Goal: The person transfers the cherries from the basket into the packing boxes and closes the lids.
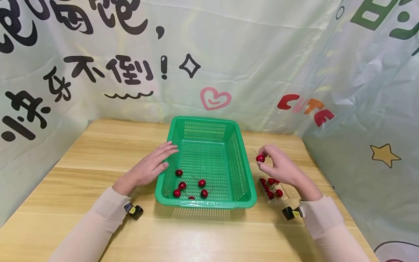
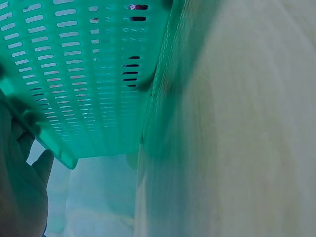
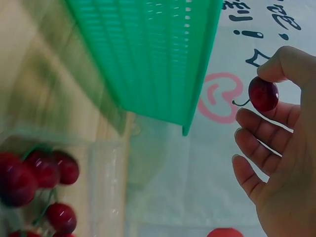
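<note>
Fingers (image 3: 284,61) of the right hand (image 1: 281,168) pinch a glossy round red cherry (image 1: 260,158) by thumb and forefinger, stem still on, just right of the green slotted plastic basket (image 1: 242,182). Left hand (image 1: 152,167) lies flat, fingers straight and together, against the basket's left rim, on the pale wood-grain table (image 1: 91,153). Six more cherries (image 1: 191,185) sit at the basket's near end (others (image 1: 271,187) rest in a clear tray (image 1: 284,198) near the right wrist).

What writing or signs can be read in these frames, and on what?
"CUTE": red and orange letters on the backdrop sheet.
"不倒!": black brush characters on the same sheet; the other characters are cut off.
Basket, cherries and wrist devices: no readable text.
</note>
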{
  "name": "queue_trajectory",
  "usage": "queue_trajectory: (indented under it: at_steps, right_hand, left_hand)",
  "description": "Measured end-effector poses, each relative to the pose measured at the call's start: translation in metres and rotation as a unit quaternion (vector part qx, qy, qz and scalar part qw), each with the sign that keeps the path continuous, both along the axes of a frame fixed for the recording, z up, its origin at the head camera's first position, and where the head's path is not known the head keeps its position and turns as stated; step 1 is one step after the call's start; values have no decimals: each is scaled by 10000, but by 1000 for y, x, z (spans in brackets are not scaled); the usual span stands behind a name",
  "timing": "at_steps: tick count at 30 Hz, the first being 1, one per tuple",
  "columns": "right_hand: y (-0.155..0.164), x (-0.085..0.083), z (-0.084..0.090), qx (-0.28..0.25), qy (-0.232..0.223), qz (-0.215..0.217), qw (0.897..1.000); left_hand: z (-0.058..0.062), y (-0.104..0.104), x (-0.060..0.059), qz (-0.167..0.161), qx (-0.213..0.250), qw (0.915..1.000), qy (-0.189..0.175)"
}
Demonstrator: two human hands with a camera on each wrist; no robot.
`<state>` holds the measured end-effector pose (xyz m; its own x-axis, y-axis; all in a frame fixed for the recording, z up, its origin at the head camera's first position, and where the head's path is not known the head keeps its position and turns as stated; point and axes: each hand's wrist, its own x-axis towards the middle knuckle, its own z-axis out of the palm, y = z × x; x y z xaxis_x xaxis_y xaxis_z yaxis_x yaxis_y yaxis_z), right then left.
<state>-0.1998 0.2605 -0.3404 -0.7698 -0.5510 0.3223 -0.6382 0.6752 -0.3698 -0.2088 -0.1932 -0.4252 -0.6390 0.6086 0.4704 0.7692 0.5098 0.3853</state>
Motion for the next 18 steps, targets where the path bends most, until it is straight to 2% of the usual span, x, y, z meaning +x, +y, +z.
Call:
queue_trajectory:
  at_steps: [7,18]
  right_hand:
    - [19,10,-14,298,-18,-233,9993]
    - [44,27,-35,445,-271,-598,9968]
  left_hand:
    - [1,1,1,9,-7,10000,-18]
    - [2,1,1,-3,16,10000,-3]
